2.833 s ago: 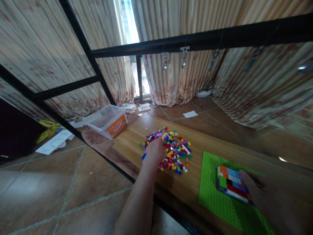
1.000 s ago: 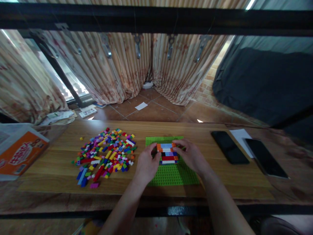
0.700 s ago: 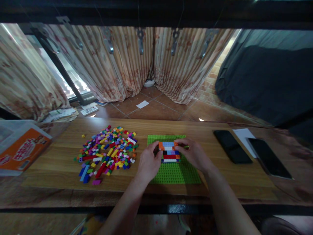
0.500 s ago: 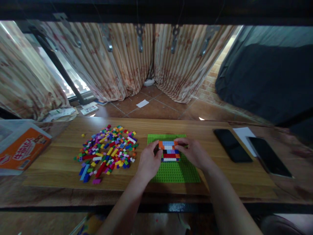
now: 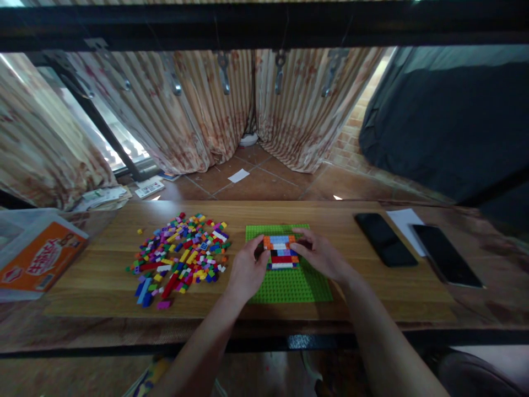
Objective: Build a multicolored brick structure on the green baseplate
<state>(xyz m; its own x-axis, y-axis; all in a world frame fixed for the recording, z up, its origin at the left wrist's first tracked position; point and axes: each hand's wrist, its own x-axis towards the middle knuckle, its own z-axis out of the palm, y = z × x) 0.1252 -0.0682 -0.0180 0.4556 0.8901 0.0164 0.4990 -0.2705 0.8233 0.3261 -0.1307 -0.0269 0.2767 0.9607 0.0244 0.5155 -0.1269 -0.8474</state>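
“So, where's the brick block (image 5: 281, 253)?”

“Over the far half of the green baseplate (image 5: 293, 289), between both hands; I can't tell whether it's fixed down.”

“And the left hand (image 5: 247, 270)?”

“Thumb and fingers grasp its left edge.”

“The right hand (image 5: 321, 257)?”

“Its thumb touches the right edge, forefinger spread apart from it; whether it's gripping, I can't tell.”

“Anything else on the desk (image 5: 413, 298)?”

“Loose bricks (image 5: 187, 258) scattered left of the baseplate, and a dark phone (image 5: 386, 239) to the right.”
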